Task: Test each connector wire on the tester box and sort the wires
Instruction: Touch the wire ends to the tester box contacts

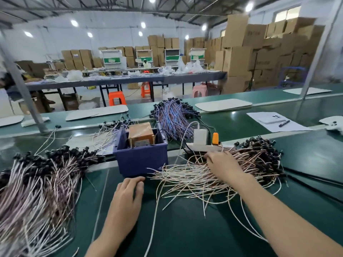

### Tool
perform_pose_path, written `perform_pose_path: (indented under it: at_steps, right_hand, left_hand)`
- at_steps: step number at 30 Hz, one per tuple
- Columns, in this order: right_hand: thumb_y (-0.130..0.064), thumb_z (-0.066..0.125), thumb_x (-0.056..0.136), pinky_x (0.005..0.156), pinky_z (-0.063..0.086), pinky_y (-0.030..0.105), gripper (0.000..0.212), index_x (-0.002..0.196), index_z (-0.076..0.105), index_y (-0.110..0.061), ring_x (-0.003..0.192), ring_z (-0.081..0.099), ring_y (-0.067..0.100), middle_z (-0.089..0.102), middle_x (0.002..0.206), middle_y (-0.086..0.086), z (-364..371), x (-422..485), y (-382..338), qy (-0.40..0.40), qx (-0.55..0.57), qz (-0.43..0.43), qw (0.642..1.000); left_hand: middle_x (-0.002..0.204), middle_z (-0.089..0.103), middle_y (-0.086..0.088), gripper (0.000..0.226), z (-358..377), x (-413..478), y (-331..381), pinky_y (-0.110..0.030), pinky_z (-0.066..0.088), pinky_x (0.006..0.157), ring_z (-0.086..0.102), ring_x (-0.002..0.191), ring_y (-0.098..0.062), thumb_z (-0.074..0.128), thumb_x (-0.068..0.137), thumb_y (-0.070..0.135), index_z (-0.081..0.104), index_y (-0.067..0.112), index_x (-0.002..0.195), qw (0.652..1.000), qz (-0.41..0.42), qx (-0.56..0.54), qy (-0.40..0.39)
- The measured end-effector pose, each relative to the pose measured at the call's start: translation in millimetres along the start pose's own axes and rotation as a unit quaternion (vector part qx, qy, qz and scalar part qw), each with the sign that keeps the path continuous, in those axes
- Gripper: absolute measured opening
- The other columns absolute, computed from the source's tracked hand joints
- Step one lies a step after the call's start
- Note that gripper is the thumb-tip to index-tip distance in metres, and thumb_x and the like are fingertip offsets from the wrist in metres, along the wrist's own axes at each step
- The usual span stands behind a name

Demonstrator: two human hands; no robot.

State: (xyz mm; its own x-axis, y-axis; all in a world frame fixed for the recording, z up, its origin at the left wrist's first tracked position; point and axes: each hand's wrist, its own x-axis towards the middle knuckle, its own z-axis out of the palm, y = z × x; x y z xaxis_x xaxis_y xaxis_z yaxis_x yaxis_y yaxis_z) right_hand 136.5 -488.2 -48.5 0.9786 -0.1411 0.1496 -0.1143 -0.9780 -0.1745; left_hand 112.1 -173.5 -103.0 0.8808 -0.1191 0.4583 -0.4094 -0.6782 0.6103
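**Right hand in the untested heap, tangle risk high**

The right hand (pixel 223 164) lies on top of the loose pile of pale wires (pixel 194 179) to the right of the blue bin (pixel 143 160). Its fingers (pixel 210 158) dip into the strands at the far-left edge of the pile, and I cannot tell whether they pinch a wire or only rake through them. The left hand (pixel 128 193) rests flat on the green worktop (pixel 185 229), its fingers straight and close together with the tips at the foot of the bin, holding nothing.

The tester box (pixel 142 134), brown and taped, sits inside the bin, between this pile and the bundled pile (pixel 37 182) on the left.

The strands on the right cross and loop over one another, so lifting one would likely drag its neighbours along or pull several up at once. A power strip (pixel 204 146) sits just beyond the hand, and a snagged wire could tug at its plugs. A stray wire could also slide into the wrong pile.

The tester's sockets and any indicator are hidden by the bin wall. The left pile is cut off by the frame edge and blurred. A third, blue-purple bundle (pixel 172 119) lies farther back, and its role is unclear.
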Motion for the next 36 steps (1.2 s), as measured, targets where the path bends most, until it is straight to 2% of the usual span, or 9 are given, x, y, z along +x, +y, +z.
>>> perform_pose_path:
  at_steps: [3,7,13,17,21,26,29,31,36]
  right_hand:
    - [-0.032,0.028,0.107,0.107,0.036,0.041,0.04,0.122,0.064,-0.022,0.122,0.057,0.022,0.068,0.128,0.0,-6,-2,15,-0.009,-0.092,0.024,0.995]
    - [-0.034,0.025,0.105,0.102,0.034,0.045,0.041,0.122,0.06,-0.021,0.122,0.051,0.025,0.062,0.128,0.004,-3,-17,20,0.009,-0.173,0.096,0.98]
    - [-0.032,0.031,0.104,0.104,0.034,0.045,0.042,0.126,0.063,-0.017,0.125,0.049,0.027,0.059,0.134,0.009,2,-27,10,0.023,-0.181,0.153,0.971]
    - [-0.035,0.033,0.104,0.106,0.034,0.045,0.04,0.131,0.059,-0.021,0.126,0.049,0.026,0.057,0.137,0.007,1,-29,1,0.066,-0.157,0.131,0.977]
    - [-0.025,0.05,0.1,0.104,0.042,0.041,0.03,0.126,0.066,-0.022,0.114,0.058,0.023,0.067,0.121,0.0,6,-37,-38,0.198,-0.006,-0.049,0.979]
    - [-0.017,0.054,0.1,0.102,0.046,0.038,0.029,0.125,0.066,-0.024,0.111,0.057,0.019,0.067,0.117,-0.006,28,-55,-122,0.153,0.159,-0.247,0.943]
    - [-0.016,0.051,0.1,0.101,0.045,0.035,0.03,0.126,0.066,-0.023,0.109,0.058,0.016,0.067,0.118,-0.006,47,-60,-161,0.108,0.224,-0.279,0.928]
    - [-0.012,0.05,0.1,0.101,0.046,0.033,0.031,0.126,0.066,-0.021,0.11,0.062,0.015,0.069,0.121,-0.004,59,-62,-175,0.061,0.301,-0.257,0.916]
    - [-0.013,0.051,0.1,0.096,0.048,0.024,0.032,0.124,0.066,-0.027,0.107,0.063,0.003,0.071,0.118,-0.012,72,-60,-172,0.024,0.375,-0.182,0.909]
  left_hand:
    - [0.115,0.056,0.022,0.03,0,-1,-3,-0.025,0.034,0.093,0.043,0.113,-0.003,0.04,0.103,0.037,0.061,0.031,0.124,1.0,-0.008,-0.01,-0.002]
    - [0.117,0.056,0.022,0.029,-1,-1,-7,-0.025,0.033,0.092,0.041,0.114,0.0,0.042,0.103,0.034,0.06,0.03,0.125,0.999,-0.029,-0.033,0.0]
    - [0.117,0.057,0.019,0.027,-1,-3,-8,-0.024,0.033,0.093,0.042,0.113,-0.003,0.043,0.103,0.032,0.06,0.029,0.124,0.998,-0.038,-0.051,0.003]
    - [0.116,0.056,0.021,0.027,-2,-3,-5,-0.025,0.035,0.093,0.045,0.116,-0.005,0.041,0.104,0.033,0.059,0.03,0.125,0.997,-0.054,-0.063,0.005]
    - [0.113,0.052,0.029,0.027,-4,-2,-4,-0.021,0.034,0.093,0.046,0.115,-0.004,0.04,0.106,0.032,0.058,0.029,0.125,0.995,-0.065,-0.072,0.008]
    - [0.113,0.053,0.024,0.026,-3,-2,-5,-0.019,0.034,0.093,0.046,0.114,-0.004,0.04,0.106,0.032,0.059,0.029,0.124,0.995,-0.069,-0.066,0.019]
    - [0.113,0.059,0.014,0.022,-4,0,-6,-0.027,0.041,0.098,0.052,0.113,-0.011,0.044,0.105,0.023,0.06,0.025,0.12,0.993,-0.076,-0.081,0.043]
    - [0.112,0.063,0.008,0.021,-6,1,-6,-0.032,0.044,0.099,0.057,0.111,-0.014,0.046,0.104,0.016,0.061,0.023,0.117,0.988,-0.095,-0.1,0.065]
    - [0.113,0.066,0.007,0.022,-8,2,-2,-0.028,0.044,0.099,0.059,0.109,-0.009,0.046,0.104,0.015,0.064,0.019,0.117,0.981,-0.12,-0.121,0.088]
